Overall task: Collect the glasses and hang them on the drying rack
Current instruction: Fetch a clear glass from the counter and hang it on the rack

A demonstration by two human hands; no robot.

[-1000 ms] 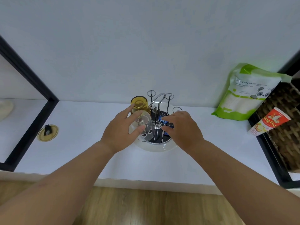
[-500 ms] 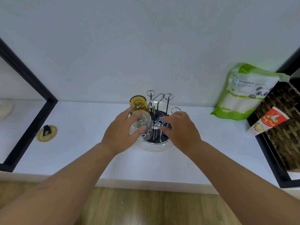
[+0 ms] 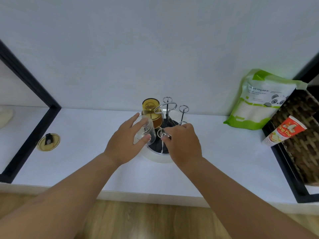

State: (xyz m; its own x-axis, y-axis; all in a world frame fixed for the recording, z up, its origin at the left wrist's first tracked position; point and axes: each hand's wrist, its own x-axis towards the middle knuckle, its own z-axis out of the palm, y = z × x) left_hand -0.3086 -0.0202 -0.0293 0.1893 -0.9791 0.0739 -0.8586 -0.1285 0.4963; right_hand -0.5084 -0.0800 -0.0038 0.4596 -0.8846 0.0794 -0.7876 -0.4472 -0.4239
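Amber glass (image 3: 151, 112) upended on rack (image 3: 168, 116)

Amber glass (image 3: 151, 111) and clear glass (image 3: 145, 133) inverted on chrome rack (image 3: 166, 107).

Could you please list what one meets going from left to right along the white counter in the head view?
Round gold lid → left hand on the clear glass → right hand at the drying rack → green panda pouch → red tube.
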